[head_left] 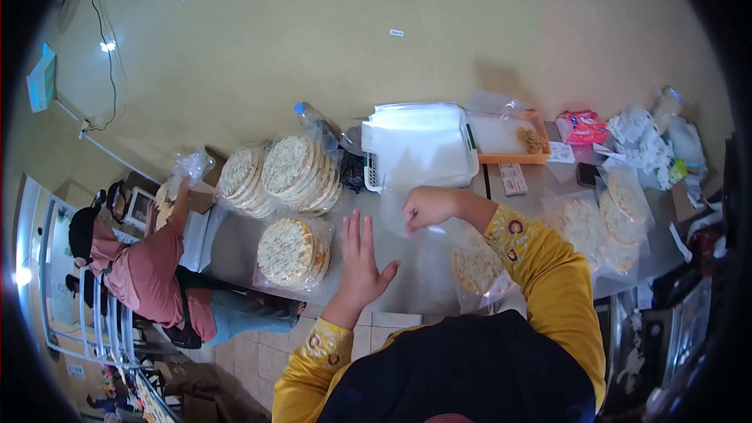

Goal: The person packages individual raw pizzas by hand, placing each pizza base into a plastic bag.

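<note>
My left hand [362,262] is raised over the table, fingers stretched out, holding nothing. To its left lies a short stack of bagged pizzas [286,254] topped with pale shreds. My right hand [432,207] is closed at the edge of a clear plastic bag [395,207], whose outline is faint against the table. Below my right forearm a pizza in a clear bag [475,268] lies close to the table's front edge. Just beyond my right hand stands a white basket [475,158] holding a stack of clear plastic bags [415,141].
Taller stacks of bagged pizzas [290,164] stand at the back left, near a water bottle [309,116]. An orange tray [513,159], a pink packet [581,127], a phone [587,175] and more bagged pizzas [619,219] are to the right. Another person [149,274] works at the far left.
</note>
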### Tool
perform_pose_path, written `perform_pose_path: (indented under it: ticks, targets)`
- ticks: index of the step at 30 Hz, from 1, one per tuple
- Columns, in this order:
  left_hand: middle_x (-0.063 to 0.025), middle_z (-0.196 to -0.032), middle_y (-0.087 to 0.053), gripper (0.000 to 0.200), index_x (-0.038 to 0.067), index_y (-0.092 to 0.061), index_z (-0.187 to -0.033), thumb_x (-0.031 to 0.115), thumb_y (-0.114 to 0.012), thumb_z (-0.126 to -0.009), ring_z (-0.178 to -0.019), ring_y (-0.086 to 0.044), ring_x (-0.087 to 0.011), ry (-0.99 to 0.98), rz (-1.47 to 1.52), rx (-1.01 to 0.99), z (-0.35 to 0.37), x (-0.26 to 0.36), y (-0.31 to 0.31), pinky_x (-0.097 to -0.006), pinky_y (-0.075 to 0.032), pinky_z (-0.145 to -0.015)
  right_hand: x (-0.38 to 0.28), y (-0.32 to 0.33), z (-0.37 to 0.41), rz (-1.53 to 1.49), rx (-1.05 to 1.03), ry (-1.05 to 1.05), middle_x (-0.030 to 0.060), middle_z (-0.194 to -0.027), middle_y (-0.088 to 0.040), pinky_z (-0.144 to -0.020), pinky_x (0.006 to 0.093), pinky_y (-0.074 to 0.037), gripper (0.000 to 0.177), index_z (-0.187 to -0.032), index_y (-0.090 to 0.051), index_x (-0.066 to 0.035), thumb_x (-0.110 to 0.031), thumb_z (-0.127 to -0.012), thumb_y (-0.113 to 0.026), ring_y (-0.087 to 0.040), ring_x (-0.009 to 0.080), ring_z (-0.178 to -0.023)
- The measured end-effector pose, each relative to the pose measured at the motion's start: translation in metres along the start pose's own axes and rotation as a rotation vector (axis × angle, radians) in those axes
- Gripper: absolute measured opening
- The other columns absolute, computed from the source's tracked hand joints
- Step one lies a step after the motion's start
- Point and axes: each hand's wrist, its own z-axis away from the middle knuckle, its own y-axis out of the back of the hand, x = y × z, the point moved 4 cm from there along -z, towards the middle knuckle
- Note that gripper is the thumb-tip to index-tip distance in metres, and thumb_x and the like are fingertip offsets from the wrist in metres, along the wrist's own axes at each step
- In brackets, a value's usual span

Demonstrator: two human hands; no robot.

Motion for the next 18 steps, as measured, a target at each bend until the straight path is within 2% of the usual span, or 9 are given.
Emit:
perform_pose_path:
  ticks: [2, 5, 8, 11, 14, 18]
  targets:
    - [-0.0214, -0.132, -0.041, 0.080, 0.008, -0.028, -0.137, 0.019, -0.073, -0.072, -0.123, -0.038, -0.0386, -0.079, -0.046, -0.099, -0.006, 0.008, 0.010, -0.0492, -0.017, -0.107, -0.027, -0.023, 0.009, -0.250, -0.200, -0.133, 0.0042, -0.060, -0.060, -0.048, 0.0298, -0.043, 0.016, -0.071, -0.063, -0.005, -0.020, -0.077, -0.064, -0.057, 0.0146, -0.052]
    - [-0.0147, -0.107, -0.060, 0.051, 0.004, -0.051, -0.118, 0.021, -0.072, -0.076, -0.101, -0.057, -0.0253, -0.084, 0.290, -0.325, 0.008, -0.016, 0.012, -0.0388, -0.035, -0.097, -0.047, -0.051, 0.011, -0.363, -0.319, -0.003, 0.0031, -0.062, -0.059, -0.046, 0.0277, -0.043, 0.019, -0.077, -0.063, -0.004, -0.022, -0.082, -0.060, -0.057, 0.0121, -0.054]
    - [-0.0017, -0.080, -0.064, 0.019, 0.005, -0.061, -0.094, 0.018, -0.066, -0.082, -0.073, -0.059, -0.0104, 0.226, 0.848, -0.314, 0.042, -0.060, 0.011, -0.0273, -0.045, -0.077, -0.068, -0.075, 0.020, -0.857, -0.055, -0.131, 0.0064, -0.067, -0.062, -0.050, 0.0272, -0.047, 0.025, -0.084, -0.063, 0.000, -0.024, -0.088, -0.054, -0.059, 0.0140, -0.057]
    - [0.0028, -0.071, -0.061, 0.012, 0.003, -0.063, -0.084, 0.015, -0.062, -0.086, -0.065, -0.052, -0.0042, 0.282, 0.958, -0.204, 0.064, -0.088, 0.025, -0.0195, -0.042, -0.060, -0.111, -0.081, 0.037, -1.088, 0.203, -0.232, 0.0084, -0.071, -0.064, -0.055, 0.0261, -0.049, 0.024, -0.089, -0.062, 0.003, -0.020, -0.089, -0.054, -0.061, 0.0149, -0.062]
    - [0.0007, -0.073, -0.061, 0.012, 0.003, -0.062, -0.084, 0.015, -0.062, -0.086, -0.067, -0.053, -0.0053, 0.318, 0.903, -0.214, 0.081, -0.106, 0.042, -0.0204, -0.042, -0.063, -0.115, -0.100, 0.037, -0.751, 0.231, -0.152, 0.0091, -0.076, -0.066, -0.060, 0.0250, -0.050, 0.019, -0.088, -0.062, 0.003, -0.016, -0.088, -0.057, -0.062, 0.0142, -0.066]
    - [-0.0004, -0.076, -0.061, 0.010, 0.004, -0.061, -0.086, 0.013, -0.064, -0.084, -0.072, -0.054, -0.0069, 0.194, 1.053, -0.260, 0.098, -0.128, 0.045, -0.0219, -0.042, -0.066, -0.147, -0.122, 0.048, -0.514, 0.355, -0.234, 0.0050, -0.072, -0.064, -0.059, 0.0247, -0.049, 0.014, -0.083, -0.063, -0.001, -0.015, -0.082, -0.065, -0.061, 0.0118, -0.065]
